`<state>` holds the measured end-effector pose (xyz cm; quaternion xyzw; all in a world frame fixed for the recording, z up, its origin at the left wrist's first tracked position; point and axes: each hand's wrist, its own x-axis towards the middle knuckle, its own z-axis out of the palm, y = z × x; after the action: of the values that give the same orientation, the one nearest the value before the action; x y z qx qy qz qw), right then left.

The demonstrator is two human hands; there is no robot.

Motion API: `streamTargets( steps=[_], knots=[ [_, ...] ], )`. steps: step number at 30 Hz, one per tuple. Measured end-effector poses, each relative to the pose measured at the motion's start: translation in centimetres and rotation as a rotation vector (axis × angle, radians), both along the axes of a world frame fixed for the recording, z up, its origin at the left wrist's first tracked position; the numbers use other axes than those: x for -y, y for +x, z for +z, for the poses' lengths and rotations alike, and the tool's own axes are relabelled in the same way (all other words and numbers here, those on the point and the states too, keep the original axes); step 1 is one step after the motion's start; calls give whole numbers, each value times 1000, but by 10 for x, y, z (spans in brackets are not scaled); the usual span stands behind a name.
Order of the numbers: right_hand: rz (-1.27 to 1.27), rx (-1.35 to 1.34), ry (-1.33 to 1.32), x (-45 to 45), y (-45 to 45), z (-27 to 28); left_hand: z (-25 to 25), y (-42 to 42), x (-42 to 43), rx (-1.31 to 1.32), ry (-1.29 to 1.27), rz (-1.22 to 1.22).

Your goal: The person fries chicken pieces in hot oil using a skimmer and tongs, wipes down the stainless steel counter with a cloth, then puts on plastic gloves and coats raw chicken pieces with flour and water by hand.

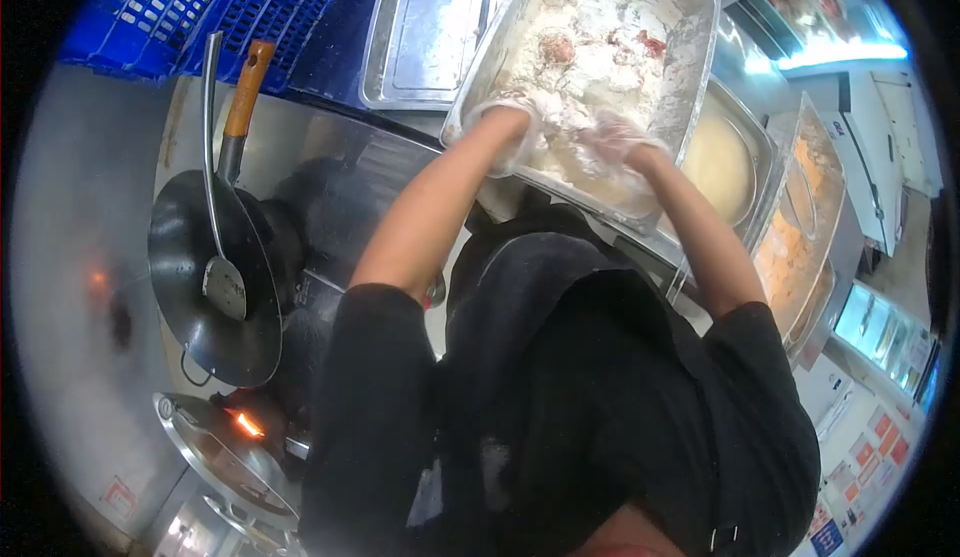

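A deep metal tray [706, 57] holds white flour [600, 17] and several reddish, flour-coated pieces [557, 50] that look like raw meat. Both of my hands wear clear plastic gloves and are inside its near end. My left hand [518, 137] reaches down into the flour at the near left corner, its fingers hidden by flour and glove. To its right, my right hand [622, 141] is low over the flour, its fingers smeared by motion. Between the hands lies a white, flour-covered lump [565, 117]; whether either hand grips it is unclear.
An empty-looking shallow metal pan [433, 42] sits left of the tray, beside blue plastic baskets [170, 7]. To the right are a container of pale batter [715, 162] and a tray of orange crumbs [790, 227]. A wok [180, 257] with a ladle stands left, near a glowing flame [247, 424].
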<state>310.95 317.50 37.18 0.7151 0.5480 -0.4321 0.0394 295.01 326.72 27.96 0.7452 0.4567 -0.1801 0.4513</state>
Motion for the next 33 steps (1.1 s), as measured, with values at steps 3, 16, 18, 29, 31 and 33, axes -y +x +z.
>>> streamTargets(
  steps=[3, 16, 18, 29, 31, 33],
  knots=[
    [-142, -94, 66, 13, 21, 5, 6, -9, -12, 72, -95, -65],
    [153, 135, -16, 9, -35, -50, -13, 28, 30, -72, 334, -213],
    [53, 46, 168, 11, -44, -19, 6, 28, 23, -98, 240, -160],
    [-114, -35, 307, 7, 25, -42, 26, 18, -16, 61, 321, -141],
    [-68, -53, 536, 8, 45, -75, 31, 18, -18, 122, 408, -113],
    [-197, -52, 274, -13, 41, -26, 29, 19, -21, -125, 522, -226]
  ],
)
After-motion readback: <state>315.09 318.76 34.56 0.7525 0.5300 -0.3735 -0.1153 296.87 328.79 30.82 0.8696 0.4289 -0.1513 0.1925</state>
